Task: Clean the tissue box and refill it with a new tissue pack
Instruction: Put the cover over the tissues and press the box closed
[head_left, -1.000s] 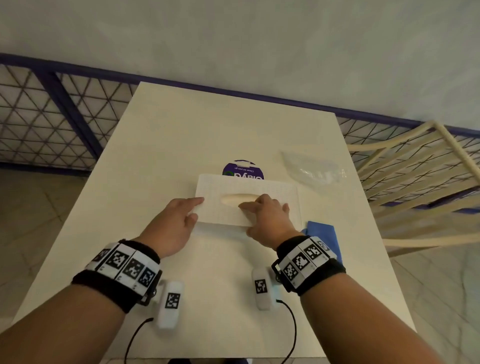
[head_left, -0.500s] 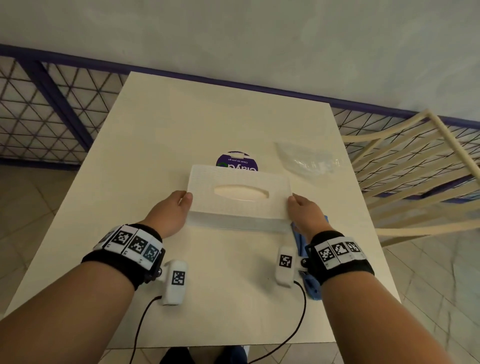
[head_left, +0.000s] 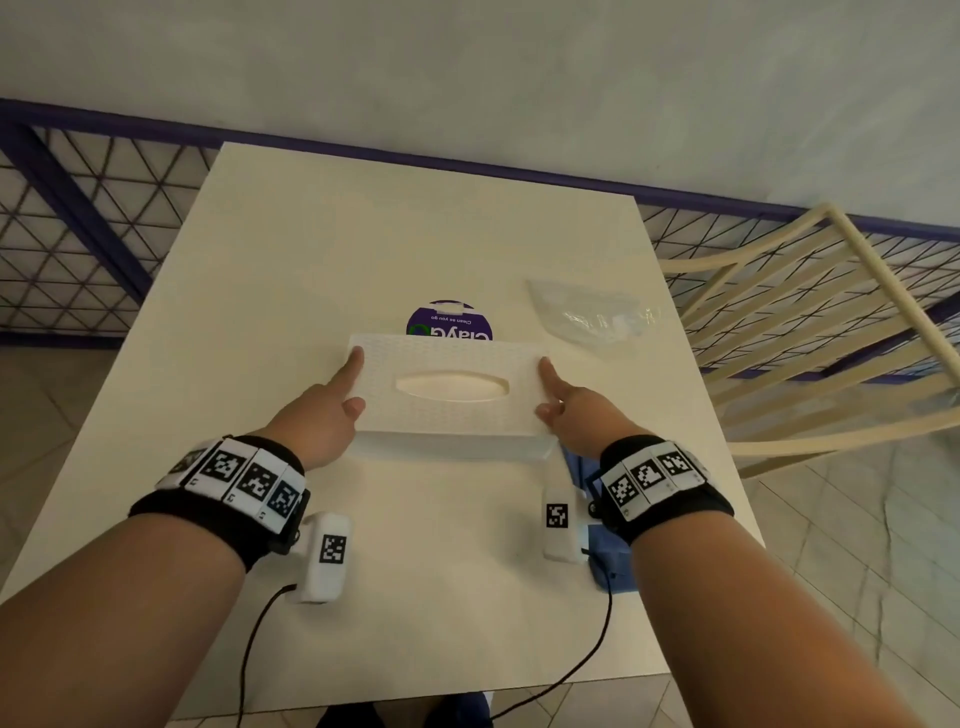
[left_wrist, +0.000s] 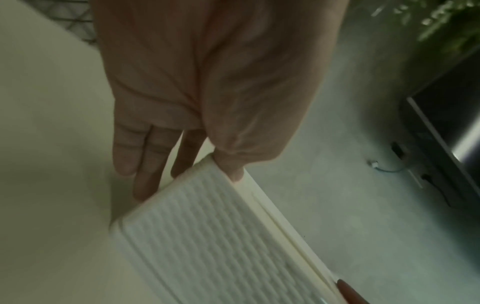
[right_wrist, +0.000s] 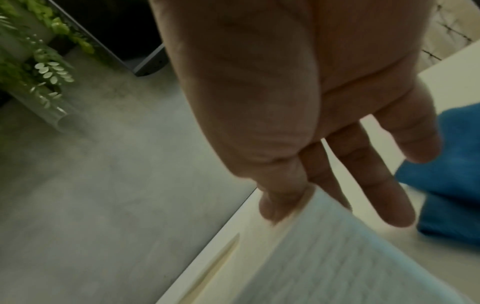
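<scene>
The white textured tissue box (head_left: 452, 415) with an oval slot on top is held a little above the table (head_left: 363, 234), between both hands. My left hand (head_left: 349, 387) pinches its left end, the index finger along the end and the thumb on the front corner; the left wrist view shows the thumb on the box (left_wrist: 207, 236) edge. My right hand (head_left: 551, 395) pinches the right end of the box (right_wrist: 324, 257) the same way. A round purple pack (head_left: 448, 323) lies just behind the box, half hidden by it.
A crumpled clear plastic wrapper (head_left: 592, 317) lies at the back right of the table. A blue cloth (head_left: 602, 551) sits under my right wrist near the table's right edge. A cream slatted chair (head_left: 810, 332) stands to the right, with purple lattice railing behind.
A second ago my right hand was at the box's slot. It then moved to the right end, and both hands now grip the ends with the box raised slightly.
</scene>
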